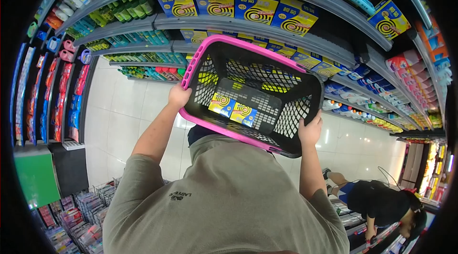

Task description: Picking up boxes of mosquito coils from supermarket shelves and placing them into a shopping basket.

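Note:
I hold a black plastic shopping basket (pixel 266 91) with a pink rim in front of my body, tilted so its inside shows. My left hand (pixel 180 95) is closed around the pink left end of the rim. At the opposite end, my right hand (pixel 310 128) grips the black rim, its thumb on the inner side. On the basket's floor lie a yellow and blue mosquito coil box (pixel 221 104) and, beside it, a second mosquito coil box (pixel 243 115). Both bear a black spiral and printed writing.
Ahead runs a grey store shelf (pixel 171 22) with a row of mosquito coil boxes (pixel 216 1) and green bottles (pixel 134 8). White floor tiles (pixel 121 110) lie below. At lower right, another person (pixel 375 198) bends over a display. Packaged goods (pixel 84 218) fill racks at lower left.

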A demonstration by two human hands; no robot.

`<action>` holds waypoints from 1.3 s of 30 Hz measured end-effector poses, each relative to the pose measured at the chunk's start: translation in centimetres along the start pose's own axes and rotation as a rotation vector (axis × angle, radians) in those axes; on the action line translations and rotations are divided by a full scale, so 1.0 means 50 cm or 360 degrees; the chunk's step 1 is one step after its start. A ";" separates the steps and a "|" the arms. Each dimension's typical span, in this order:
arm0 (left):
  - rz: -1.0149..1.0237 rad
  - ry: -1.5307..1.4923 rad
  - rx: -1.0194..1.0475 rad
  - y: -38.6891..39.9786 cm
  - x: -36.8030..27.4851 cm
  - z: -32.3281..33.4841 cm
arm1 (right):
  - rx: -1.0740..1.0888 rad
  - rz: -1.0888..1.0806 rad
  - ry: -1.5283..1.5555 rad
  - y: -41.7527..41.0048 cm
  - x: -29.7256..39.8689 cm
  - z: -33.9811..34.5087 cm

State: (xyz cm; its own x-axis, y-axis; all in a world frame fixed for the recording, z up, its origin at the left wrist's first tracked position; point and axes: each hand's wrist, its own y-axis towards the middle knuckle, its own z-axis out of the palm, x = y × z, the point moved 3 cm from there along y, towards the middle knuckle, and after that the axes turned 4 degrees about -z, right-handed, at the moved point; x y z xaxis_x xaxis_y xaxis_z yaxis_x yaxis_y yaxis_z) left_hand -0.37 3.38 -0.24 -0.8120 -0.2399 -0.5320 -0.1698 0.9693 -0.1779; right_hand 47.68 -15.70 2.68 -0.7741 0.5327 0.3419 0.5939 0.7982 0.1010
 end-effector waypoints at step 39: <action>-0.0052 -0.0001 0.0085 0.004 0.003 0.003 | 0.0010 -0.0013 -0.0124 -0.008 0.002 0.000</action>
State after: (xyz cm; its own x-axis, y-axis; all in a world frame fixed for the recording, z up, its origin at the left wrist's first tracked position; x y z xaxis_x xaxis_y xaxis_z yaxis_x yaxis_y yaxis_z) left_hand -0.44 3.55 -0.48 -0.8062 -0.2716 -0.5256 -0.1663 0.9566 -0.2392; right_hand 47.38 -15.96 2.69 -0.7938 0.5464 0.2672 0.5864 0.8041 0.0976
